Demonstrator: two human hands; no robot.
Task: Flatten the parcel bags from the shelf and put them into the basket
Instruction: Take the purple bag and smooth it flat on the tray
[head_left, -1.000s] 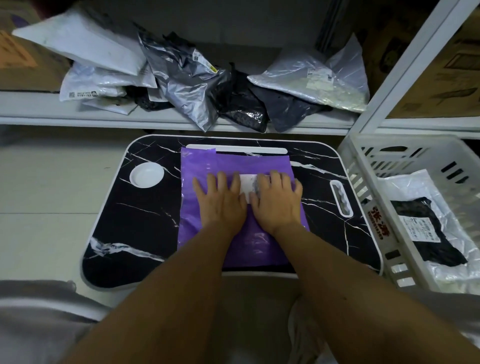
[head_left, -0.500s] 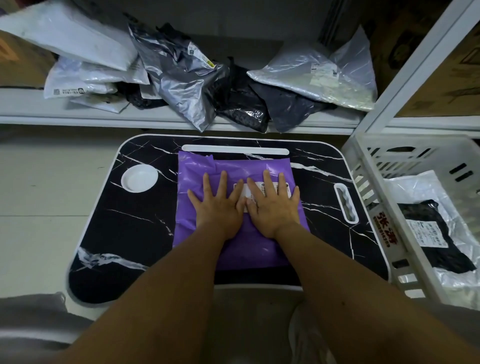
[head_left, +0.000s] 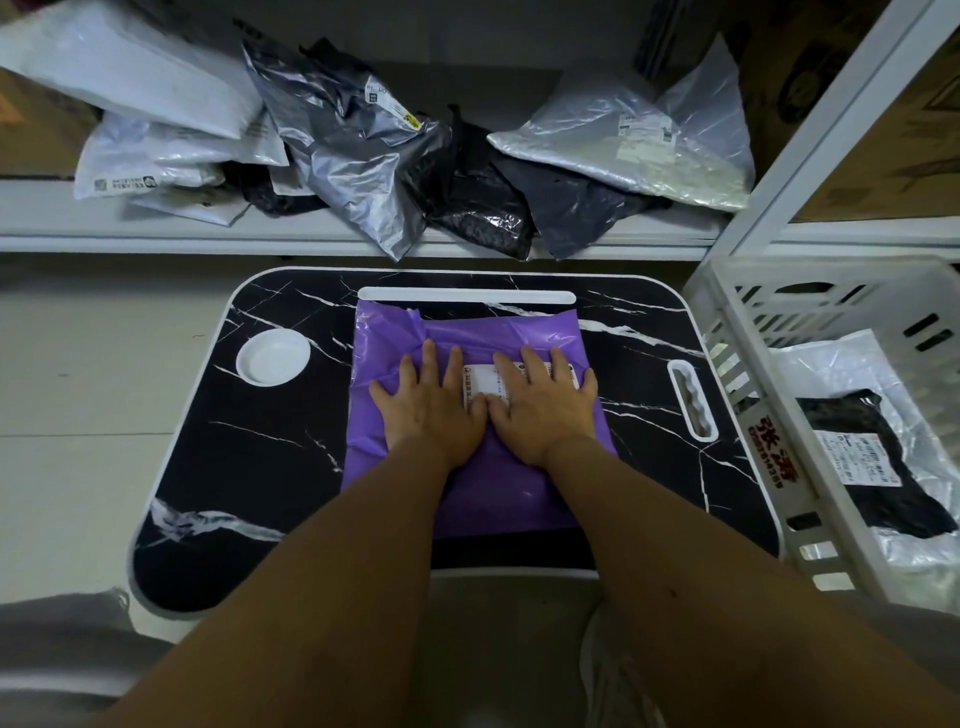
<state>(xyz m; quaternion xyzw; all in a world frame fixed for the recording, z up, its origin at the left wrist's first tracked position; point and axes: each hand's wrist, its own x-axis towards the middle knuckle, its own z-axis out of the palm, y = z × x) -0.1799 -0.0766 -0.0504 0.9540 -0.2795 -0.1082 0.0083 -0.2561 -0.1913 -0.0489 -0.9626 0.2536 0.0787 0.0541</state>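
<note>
Head view: left hand (head_left: 434, 410) and right hand (head_left: 545, 402) lie flat, fingers straight, side by side pressing the purple bag (head_left: 400, 338) onto the surface (head_left: 218, 467). Bag's long axis runs away from the person. Basket (head_left: 727, 332) sits right, nearer the right hand.

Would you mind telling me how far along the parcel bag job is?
Done: one clear bag with black contents lies in the white basket. In hand: the left hand and right hand press the purple parcel bag flat on the black marble-pattern table. Left: a pile of grey, white and black bags on the shelf.
</note>
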